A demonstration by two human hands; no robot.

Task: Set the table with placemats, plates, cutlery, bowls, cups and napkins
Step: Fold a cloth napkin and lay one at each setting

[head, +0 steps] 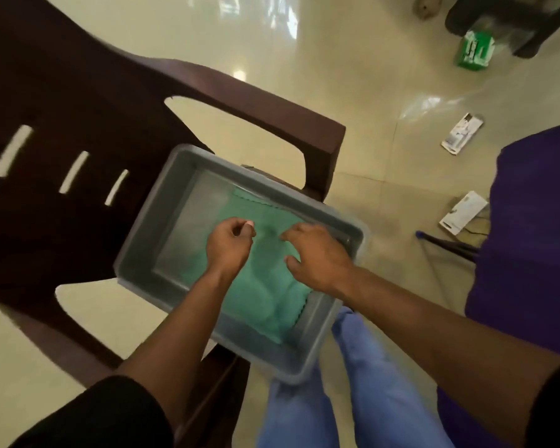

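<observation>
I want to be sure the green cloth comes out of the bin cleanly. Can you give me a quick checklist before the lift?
1. Both hands over the green cloth: ok.
2. Left hand grip on the cloth: cannot tell; its fingers are curled, the contact is hidden.
3. Right hand grip: not ok; its fingers are spread on the cloth.
4. Nothing else visible in the grey bin: ok.
5. Bin steady on the brown chair: not ok; a corner overhangs the seat edge.
</observation>
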